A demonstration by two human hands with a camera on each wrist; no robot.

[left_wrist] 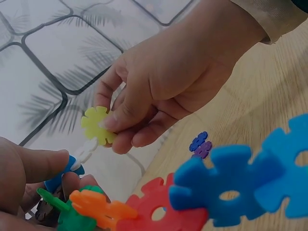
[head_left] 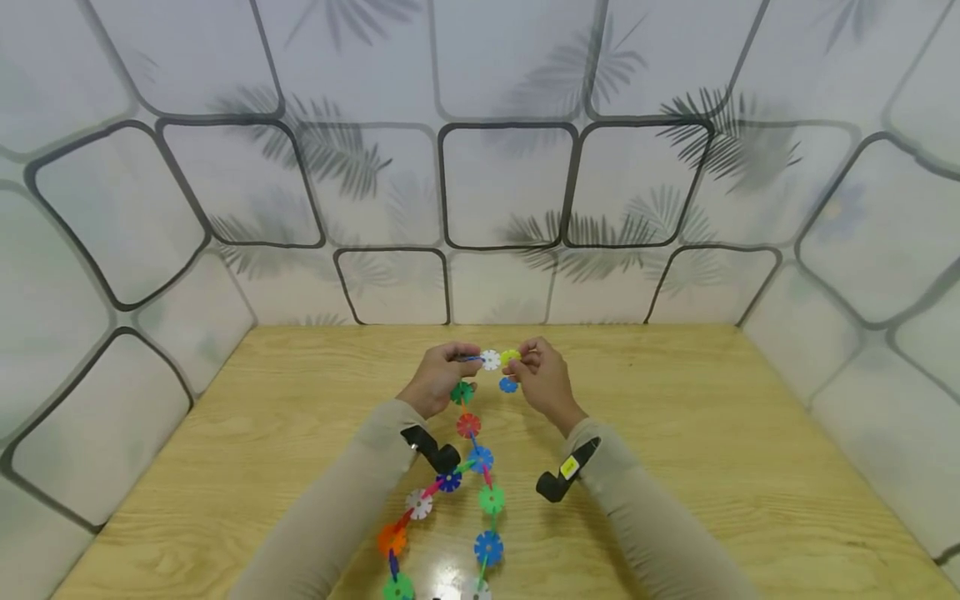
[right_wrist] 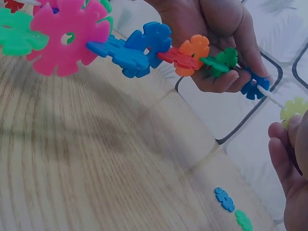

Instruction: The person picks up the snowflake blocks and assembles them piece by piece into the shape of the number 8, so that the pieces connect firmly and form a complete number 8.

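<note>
My left hand (head_left: 437,382) pinches a blue snowflake disc (left_wrist: 62,179) at the end of a chain of slotted plastic discs. A white disc (head_left: 491,360), seen edge-on in the wrist views, sticks out from that blue one. Between thumb and fingertips, my right hand (head_left: 546,382) holds a yellow disc (left_wrist: 95,124) against the white disc's far edge. Whether their slots are locked together I cannot tell. Below the left hand the chain runs on through a green disc (right_wrist: 222,61), an orange disc (right_wrist: 194,50) and a red disc (head_left: 468,425).
The chain splits at a blue disc (head_left: 481,459) into two strands running toward the table's near edge. A loose blue disc (right_wrist: 224,199) and a green disc (right_wrist: 243,220) lie on the wooden table (head_left: 712,442). A patterned wall (head_left: 502,287) stands behind it.
</note>
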